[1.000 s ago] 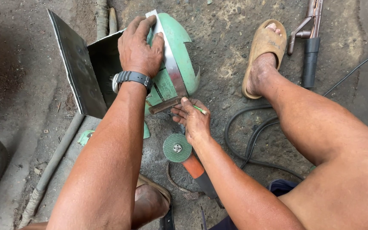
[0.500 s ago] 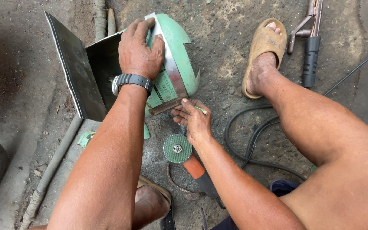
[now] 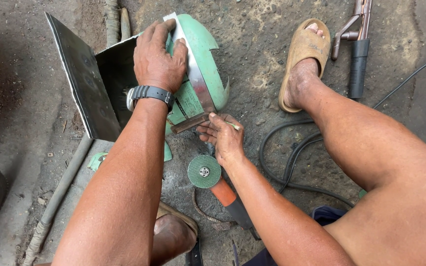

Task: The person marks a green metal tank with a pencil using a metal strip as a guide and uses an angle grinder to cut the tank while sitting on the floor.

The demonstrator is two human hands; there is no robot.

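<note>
Left hand pressed flat, fingers spread, on green curved metal cover on dirt floor; right hand pinching small green marker at flat steel strip. Angle grinder just below.

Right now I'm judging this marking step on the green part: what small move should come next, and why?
Probably draw the marker along the metal strip's lower end. The left hand presses the strip flat on the green curved panel, and the right hand pinches the marker at that end. The angle grinder lies untouched on the ground.
</note>
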